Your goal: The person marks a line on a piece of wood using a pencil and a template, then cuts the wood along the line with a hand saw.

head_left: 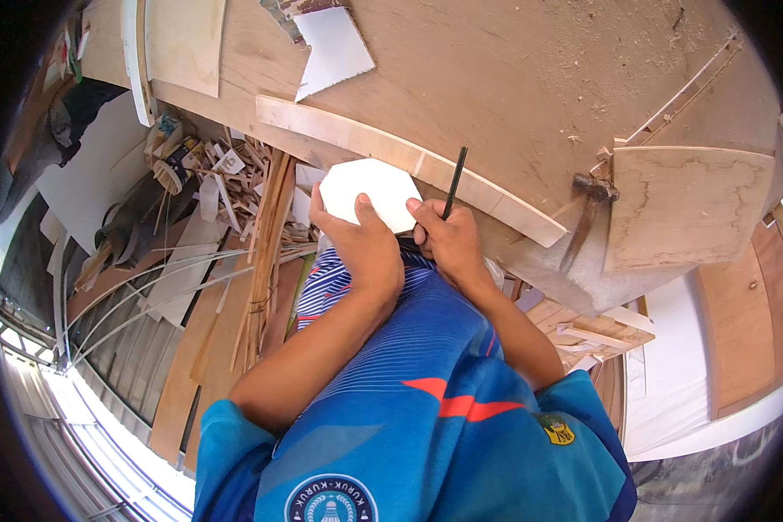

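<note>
A white flat piece with several angled corners [372, 180] is in my left hand [363, 244], its thumb lying on the face and the fingers behind its left edge. My right hand [452, 244] is closed around a slim dark pencil [456, 181], which points up and away from me. The thumb of that hand is at the right edge of the white piece. Just beyond both hands, a long pale wooden strip [339, 132] lies along the near edge of the wooden worktable [513, 78].
A hammer [593, 190] lies on the table at the right, beside a squarish plywood panel [687, 209]. A white offcut [332, 54] is at the far side. Wood scraps [235, 170] and long slats [265, 226] crowd the floor on the left. Sawdust is scattered over the tabletop.
</note>
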`<control>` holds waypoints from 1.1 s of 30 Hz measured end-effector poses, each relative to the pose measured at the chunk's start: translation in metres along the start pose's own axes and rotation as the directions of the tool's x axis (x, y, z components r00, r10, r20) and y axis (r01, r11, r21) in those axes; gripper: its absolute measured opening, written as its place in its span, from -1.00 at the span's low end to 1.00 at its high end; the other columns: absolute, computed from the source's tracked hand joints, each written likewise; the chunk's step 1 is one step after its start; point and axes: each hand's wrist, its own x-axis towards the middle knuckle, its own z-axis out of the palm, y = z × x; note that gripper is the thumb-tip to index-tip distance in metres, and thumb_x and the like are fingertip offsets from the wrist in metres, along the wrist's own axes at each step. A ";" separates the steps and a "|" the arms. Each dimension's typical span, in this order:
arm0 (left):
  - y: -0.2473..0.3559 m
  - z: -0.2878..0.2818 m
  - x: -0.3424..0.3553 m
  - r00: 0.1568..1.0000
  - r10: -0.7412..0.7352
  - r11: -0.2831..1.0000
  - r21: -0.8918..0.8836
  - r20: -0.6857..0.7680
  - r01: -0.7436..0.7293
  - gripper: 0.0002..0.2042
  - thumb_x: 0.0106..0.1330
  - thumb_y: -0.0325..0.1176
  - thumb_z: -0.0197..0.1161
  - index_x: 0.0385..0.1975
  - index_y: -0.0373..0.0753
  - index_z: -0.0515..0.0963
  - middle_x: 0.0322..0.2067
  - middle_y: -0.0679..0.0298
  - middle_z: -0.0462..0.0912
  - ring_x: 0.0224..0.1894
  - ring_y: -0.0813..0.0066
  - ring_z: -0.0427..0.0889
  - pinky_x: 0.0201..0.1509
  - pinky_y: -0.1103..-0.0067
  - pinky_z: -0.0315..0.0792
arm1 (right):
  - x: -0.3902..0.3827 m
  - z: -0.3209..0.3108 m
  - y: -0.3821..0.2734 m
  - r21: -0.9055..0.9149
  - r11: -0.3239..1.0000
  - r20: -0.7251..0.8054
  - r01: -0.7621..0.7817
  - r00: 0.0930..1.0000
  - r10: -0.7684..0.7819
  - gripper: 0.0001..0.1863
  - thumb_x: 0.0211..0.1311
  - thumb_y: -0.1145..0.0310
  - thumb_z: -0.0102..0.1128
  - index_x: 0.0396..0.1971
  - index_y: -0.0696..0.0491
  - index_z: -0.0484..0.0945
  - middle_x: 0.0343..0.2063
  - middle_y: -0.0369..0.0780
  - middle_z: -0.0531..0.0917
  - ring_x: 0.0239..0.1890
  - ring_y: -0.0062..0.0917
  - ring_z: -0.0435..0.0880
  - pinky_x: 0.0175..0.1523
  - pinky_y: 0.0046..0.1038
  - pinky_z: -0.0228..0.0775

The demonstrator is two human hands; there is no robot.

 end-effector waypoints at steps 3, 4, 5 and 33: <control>-0.006 -0.001 0.005 0.999 -0.044 0.991 -0.130 0.006 0.044 -0.38 0.54 -0.54 0.05 0.53 -0.33 -0.03 0.36 -0.13 0.25 0.36 0.09 0.40 0.41 0.34 0.39 | -0.001 0.002 -0.003 0.031 1.000 -0.004 -0.006 1.000 0.006 -0.56 0.42 0.18 0.42 -0.62 0.08 0.52 -0.78 -0.39 0.40 -0.78 -0.75 0.21 -0.66 -0.56 -0.10; -0.005 0.000 0.006 0.999 -0.032 0.993 -0.110 -0.001 0.032 -0.39 0.53 -0.55 0.06 0.52 -0.33 0.00 0.35 -0.09 0.27 0.34 0.12 0.43 0.37 0.35 0.43 | -0.002 0.002 -0.004 0.025 1.000 -0.004 -0.005 1.000 0.005 -0.56 0.42 0.18 0.42 -0.62 0.08 0.52 -0.78 -0.39 0.40 -0.78 -0.75 0.21 -0.66 -0.56 -0.10; -0.005 0.000 0.006 1.000 -0.022 0.996 -0.091 -0.008 0.021 -0.40 0.52 -0.56 0.08 0.50 -0.33 0.03 0.34 -0.05 0.29 0.31 0.15 0.46 0.33 0.37 0.48 | -0.003 0.003 -0.006 0.040 0.999 -0.004 -0.021 1.000 0.021 -0.57 0.42 0.19 0.42 -0.62 0.08 0.52 -0.77 -0.39 0.41 -0.78 -0.75 0.22 -0.66 -0.57 -0.11; -0.017 -0.038 0.073 0.768 -0.272 0.901 -0.126 0.580 0.415 -0.53 0.34 -0.48 0.37 0.17 -0.65 0.48 -0.05 -0.08 0.72 -0.11 0.24 0.79 -0.07 0.47 0.69 | -0.006 -0.004 -0.014 0.251 0.967 -0.069 -0.036 0.996 0.055 -0.70 0.39 0.22 0.43 -0.47 0.03 0.57 -0.69 -0.49 0.37 -0.73 -0.82 0.15 -0.62 -0.63 -0.11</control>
